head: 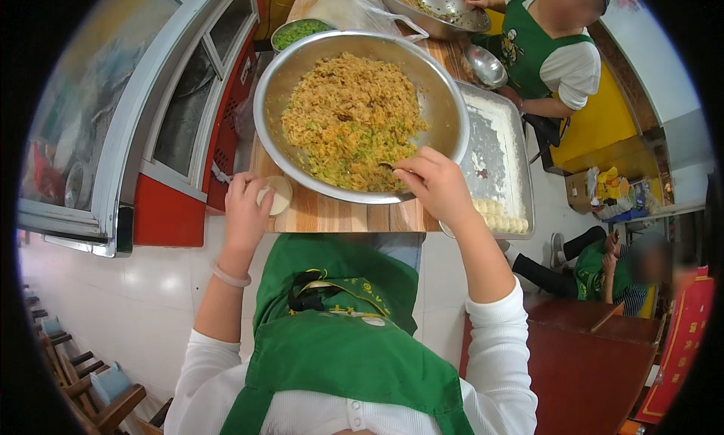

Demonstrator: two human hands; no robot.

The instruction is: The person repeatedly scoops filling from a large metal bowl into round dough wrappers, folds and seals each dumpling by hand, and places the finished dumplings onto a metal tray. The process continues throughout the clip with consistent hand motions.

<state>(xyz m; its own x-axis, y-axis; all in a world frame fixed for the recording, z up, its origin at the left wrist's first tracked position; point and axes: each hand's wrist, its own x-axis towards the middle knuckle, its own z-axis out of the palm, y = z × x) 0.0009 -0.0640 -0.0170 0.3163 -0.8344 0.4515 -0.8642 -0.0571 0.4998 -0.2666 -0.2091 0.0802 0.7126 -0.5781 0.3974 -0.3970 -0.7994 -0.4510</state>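
A large stainless steel bowl (pixel 459 132) stands before me on the wooden table, heaped with a chopped filling (pixel 350 101) that is brown at the back and flecked with green at the front. My right hand (pixel 435 180) reaches over the bowl's near right rim, gripping a small metal utensil, possibly a spoon (pixel 387 165), whose end is partly sunk in the filling. Left of the bowl, my left hand (pixel 246 203) has its thumb and fingers on a round pale dough wrapper (pixel 262 196) beside more wrappers (pixel 281 193) on the table.
On the right, a floured metal tray (pixel 523 169) carries rows of dumplings (pixel 500 217). Chopped greens (pixel 300 32) fill a bowl behind mine. A co-worker (pixel 543 56) handles another filling bowl (pixel 441 22) near a small metal bowl (pixel 485 66). A glass-fronted cabinet (pixel 121 107) borders the left.
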